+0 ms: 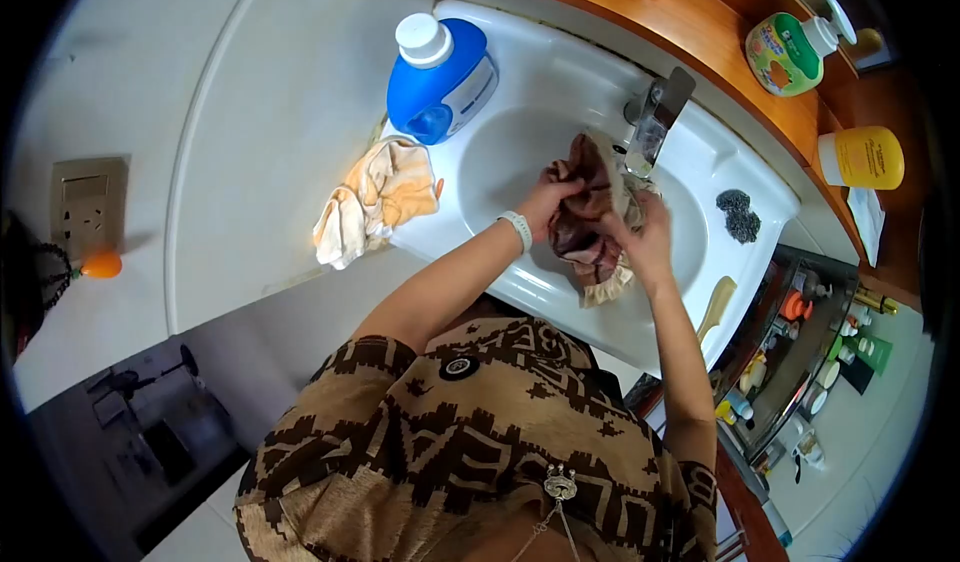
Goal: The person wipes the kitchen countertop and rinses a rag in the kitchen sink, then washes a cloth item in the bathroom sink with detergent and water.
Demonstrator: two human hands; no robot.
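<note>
A brown-and-cream cloth hangs bunched over the basin of the white sink, just in front of the metal faucet. My left hand, with a white band on its wrist, grips the cloth's left side. On the right side, my right hand has its fingers closed on the same cloth. Parts of the fingers are hidden by the folds. A blue bottle with a white cap stands on the sink's left back corner.
A cream-and-orange cloth drapes over the sink's left edge. On the right rim lie a dark scouring pad and a pale brush handle. The wooden shelf behind holds a green pump bottle and a yellow jar.
</note>
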